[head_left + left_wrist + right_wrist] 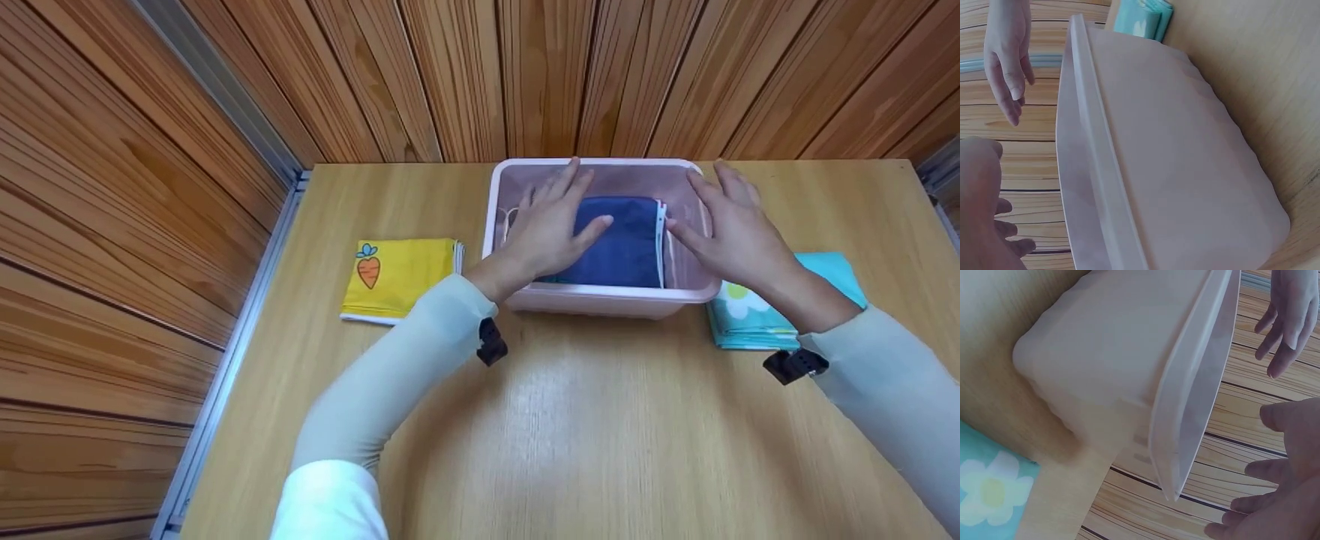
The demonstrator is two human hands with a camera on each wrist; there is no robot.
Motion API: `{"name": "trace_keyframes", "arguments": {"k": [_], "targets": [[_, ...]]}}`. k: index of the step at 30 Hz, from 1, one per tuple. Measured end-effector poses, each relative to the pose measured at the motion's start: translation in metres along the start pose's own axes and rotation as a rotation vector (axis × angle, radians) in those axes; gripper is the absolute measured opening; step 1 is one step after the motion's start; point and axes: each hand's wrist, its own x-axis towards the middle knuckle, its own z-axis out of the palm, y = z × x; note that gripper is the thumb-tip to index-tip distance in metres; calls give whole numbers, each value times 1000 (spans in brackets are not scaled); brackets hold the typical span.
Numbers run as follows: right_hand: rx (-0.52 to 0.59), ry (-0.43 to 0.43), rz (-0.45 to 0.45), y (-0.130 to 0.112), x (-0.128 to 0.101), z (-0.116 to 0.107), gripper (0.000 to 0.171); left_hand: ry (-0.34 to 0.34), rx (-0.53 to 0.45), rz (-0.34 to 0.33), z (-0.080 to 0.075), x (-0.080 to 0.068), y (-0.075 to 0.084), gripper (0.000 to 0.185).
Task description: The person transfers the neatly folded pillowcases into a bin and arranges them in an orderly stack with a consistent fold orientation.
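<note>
Hovering over the pink bin (600, 300), left hand (551, 225) and right hand (731, 229) spread flat, fingers apart, gripping nothing; best pressing the blue cloth (626, 240) evenly.

The pink bin (600, 300) stands at the far middle of the surface (585, 435), close to the wooden back wall (525, 75), so little room is left behind it. Its open top is largely taken up by the left hand (551, 225) and right hand (731, 229), both spread flat over it, and the folded blue cloth (622, 240) fills most of its floor. To the left, the yellow carrot cloth (397, 277) lies just beside the bin; to the right, the teal flower cloth (757, 315) lies against its wall. The wooden side wall (112, 225) closes the left edge. The near half of the surface is open apart from the two forearms.
</note>
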Motion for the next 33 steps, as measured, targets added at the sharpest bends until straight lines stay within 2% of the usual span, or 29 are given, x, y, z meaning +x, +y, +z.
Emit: {"name": "trace_keyframes", "arguments": {"k": [8, 13, 21, 33], "targets": [[-70, -11, -86, 7, -9, 7, 86, -15, 147, 33, 10, -4, 7, 83], [-102, -51, -98, 13, -12, 12, 87, -29, 200, 41, 19, -6, 12, 87], [-94, -122, -66, 20, -18, 17, 88, -50, 216, 59, 31, -7, 18, 88], [-74, -124, -40, 26, -20, 8, 88, -53, 197, 55, 36, -5, 26, 87]]}}
